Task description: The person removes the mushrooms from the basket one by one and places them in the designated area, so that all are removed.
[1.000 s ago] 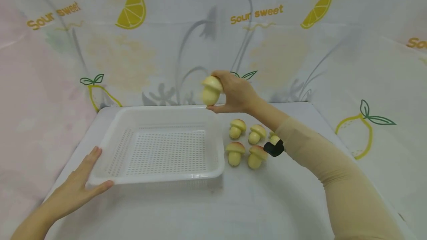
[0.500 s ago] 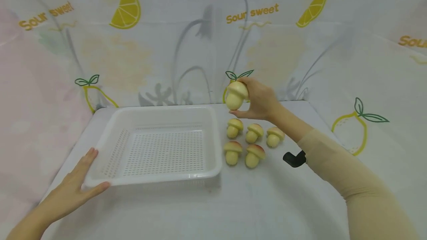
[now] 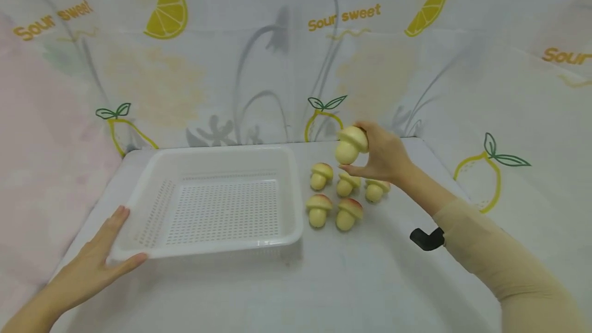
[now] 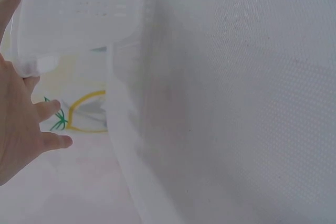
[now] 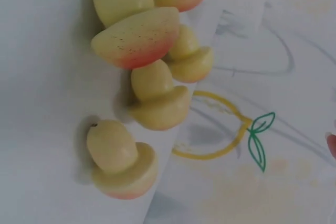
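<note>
Rightward, away from the basket (image 3: 217, 204), my right hand (image 3: 384, 161) had carried its pinched mushroom (image 3: 350, 146); I judged lowering gently beside the clustered mushrooms (image 3: 344, 185) beneath best. Left hand (image 3: 99, 258) lay flat, steadying.

Soft, even, bright light washes the head view pale; faint shadows lie under the white perforated plastic basket (image 3: 208, 204). Frame edges bow slightly. Both wrist views are hazy, close, and softly out of focus.
</note>
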A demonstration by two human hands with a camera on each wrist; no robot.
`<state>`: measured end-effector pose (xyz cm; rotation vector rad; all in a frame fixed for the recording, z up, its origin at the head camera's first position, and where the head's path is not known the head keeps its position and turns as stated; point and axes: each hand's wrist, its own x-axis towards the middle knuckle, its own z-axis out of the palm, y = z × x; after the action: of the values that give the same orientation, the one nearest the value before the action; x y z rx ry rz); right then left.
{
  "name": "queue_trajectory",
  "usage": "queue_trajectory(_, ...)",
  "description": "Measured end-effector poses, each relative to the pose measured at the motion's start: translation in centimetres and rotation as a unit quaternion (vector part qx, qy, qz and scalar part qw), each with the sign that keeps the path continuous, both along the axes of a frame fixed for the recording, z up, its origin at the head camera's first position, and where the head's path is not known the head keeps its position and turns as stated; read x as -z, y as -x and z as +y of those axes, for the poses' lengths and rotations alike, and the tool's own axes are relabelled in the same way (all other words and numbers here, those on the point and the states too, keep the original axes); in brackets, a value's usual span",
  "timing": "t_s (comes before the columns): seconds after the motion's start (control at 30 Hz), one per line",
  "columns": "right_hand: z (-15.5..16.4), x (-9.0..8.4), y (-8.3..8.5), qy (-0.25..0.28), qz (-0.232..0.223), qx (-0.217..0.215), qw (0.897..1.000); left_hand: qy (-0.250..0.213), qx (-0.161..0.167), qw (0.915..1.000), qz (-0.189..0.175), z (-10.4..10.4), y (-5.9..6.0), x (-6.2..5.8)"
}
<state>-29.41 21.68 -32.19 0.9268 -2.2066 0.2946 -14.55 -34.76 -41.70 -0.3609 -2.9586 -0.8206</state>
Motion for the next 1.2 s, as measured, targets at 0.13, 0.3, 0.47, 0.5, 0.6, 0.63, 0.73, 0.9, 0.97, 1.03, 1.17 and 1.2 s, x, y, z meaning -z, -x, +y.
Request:
queue_trajectory(0.13, 1.2, 1.0, -0.7, 0.008, -0.002, 0.016, 1.0, -0.01, 0.009, 0.9999, 0.005, -0.1, 0.2, 0.2)
queue_trajectory(0.3, 2.4, 2.1, -1.2, 0.017, 0.002, 0.024, 1.0, -0.011, 0.019, 0.9997, 0.013, -0.2, 0.3, 0.5)
queue_trajectory(0.47, 3.4, 3.0, -1.9, 0.019, -0.01, 0.023, 1.0, -0.014, 0.027, 0.9991, 0.03, -0.3, 0.5, 0.7)
queue_trajectory(0.5, 3.6, 3.1, -2.1, 0.018, -0.013, 0.024, 0.999, -0.014, 0.027, 0.999, 0.031, -0.4, 0.5, 0.7)
queue_trajectory(0.6, 4.2, 3.5, -2.7, 0.015, -0.022, 0.033, 0.999, -0.015, 0.029, 0.9989, 0.032, -0.4, 0.5, 0.8)
queue_trajectory(0.63, 4.4, 3.7, -2.9, 0.014, -0.026, 0.039, 0.999, -0.016, 0.03, 0.9989, 0.034, -0.4, 0.5, 0.9)
queue_trajectory(0.73, 5.1, 4.1, -3.6, 0.009, -0.043, 0.056, 0.998, -0.017, 0.034, 0.9986, 0.038, -0.4, 0.7, 1.0)
queue_trajectory(0.9, 6.2, 5.5, -4.6, -0.008, -0.073, 0.076, 0.994, -0.016, 0.035, 0.9982, 0.047, -0.5, 0.8, 1.1)
queue_trajectory(0.97, 6.7, 6.2, -5.0, -0.017, -0.08, 0.083, 0.993, -0.015, 0.035, 0.9982, 0.047, -0.5, 0.8, 1.1)
queue_trajectory(1.03, 7.0, 6.9, -5.3, -0.026, -0.087, 0.087, 0.992, -0.016, 0.035, 0.9983, 0.044, -0.6, 0.8, 1.0)
queue_trajectory(1.17, 7.5, 8.2, -6.0, -0.044, -0.109, 0.094, 0.989, -0.018, 0.036, 0.9985, 0.036, -0.6, 0.9, 1.0)
queue_trajectory(1.2, 7.6, 8.5, -6.1, -0.048, -0.117, 0.096, 0.987, -0.018, 0.036, 0.9986, 0.035, -0.6, 0.9, 1.0)
